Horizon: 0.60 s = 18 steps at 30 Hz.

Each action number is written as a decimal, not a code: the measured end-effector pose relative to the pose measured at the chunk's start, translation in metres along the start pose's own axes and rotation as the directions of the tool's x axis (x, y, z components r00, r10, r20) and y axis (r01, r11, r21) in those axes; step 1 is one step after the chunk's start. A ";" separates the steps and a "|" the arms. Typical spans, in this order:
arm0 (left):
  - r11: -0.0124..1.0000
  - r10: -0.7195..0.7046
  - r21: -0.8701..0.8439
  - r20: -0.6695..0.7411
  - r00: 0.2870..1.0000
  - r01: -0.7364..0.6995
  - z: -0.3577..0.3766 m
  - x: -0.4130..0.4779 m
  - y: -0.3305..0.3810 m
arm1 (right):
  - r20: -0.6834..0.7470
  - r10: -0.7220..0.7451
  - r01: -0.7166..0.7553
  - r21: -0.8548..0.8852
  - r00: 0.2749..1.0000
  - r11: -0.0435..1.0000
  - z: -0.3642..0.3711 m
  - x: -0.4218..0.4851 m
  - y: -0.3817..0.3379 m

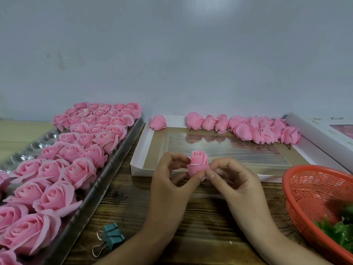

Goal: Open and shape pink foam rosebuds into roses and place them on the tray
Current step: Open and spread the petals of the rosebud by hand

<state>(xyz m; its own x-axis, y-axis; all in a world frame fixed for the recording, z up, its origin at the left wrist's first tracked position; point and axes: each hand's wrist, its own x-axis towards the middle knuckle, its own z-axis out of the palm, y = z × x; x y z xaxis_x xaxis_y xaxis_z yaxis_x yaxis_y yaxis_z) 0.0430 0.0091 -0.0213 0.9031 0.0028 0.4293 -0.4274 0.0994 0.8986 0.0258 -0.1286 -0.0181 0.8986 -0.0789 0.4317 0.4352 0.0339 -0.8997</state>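
Rosebud (198, 162): where is it, and who has it?
– Mid-frame, lifted over the near rim of the white box lid (139, 150). Left hand (168, 178) pinches it, thumb on the lower petal, forefinger curled at its left side. The right hand (235, 180) pinches the same petal's right edge. Its base is hidden behind the thumbs.

Room to move, near to far?
– Nearest is a teal binder clip (109, 237) on the wooden counter (122, 197). The open strip of wood lies between the tray (107, 175) at left and the orange basket (305, 188) at right, and both forearms cross it. The tray's edge runs just beside the lid's left wall. The basket rim overlaps the lid's near right corner.

Cut off or unclear?
– The tray, packed with opened roses (80, 172), runs out the left and bottom edges. The basket is cut by the right and bottom edges, with blurred green leaves (336, 230) inside. Along the lid's far side sits a row of closed buds (248, 129), with a lone bud (158, 122) apart at left. A second white box (313, 131) far right is cut off. Grey wall (172, 54) behind.
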 end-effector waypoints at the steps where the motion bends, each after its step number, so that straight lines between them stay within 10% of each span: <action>1: 1.000 -0.003 0.004 0.004 1.000 0.003 0.000 0.000 0.000 | -0.005 0.000 0.000 -0.016 1.000 1.000 0.000 0.000 0.000; 18: 0.993 -0.104 -0.050 0.122 0.987 0.111 0.003 -0.004 0.007 | -0.053 0.062 -0.063 -0.004 0.997 0.998 0.002 -0.001 -0.001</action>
<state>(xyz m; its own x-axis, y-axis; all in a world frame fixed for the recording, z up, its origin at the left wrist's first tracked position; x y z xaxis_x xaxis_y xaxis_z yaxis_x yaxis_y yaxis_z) 0.0364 0.0069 -0.0159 0.9311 -0.1292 0.3412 -0.3219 0.1492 0.9349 0.0241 -0.1268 -0.0174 0.9196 -0.1298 0.3707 0.3778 0.0347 -0.9252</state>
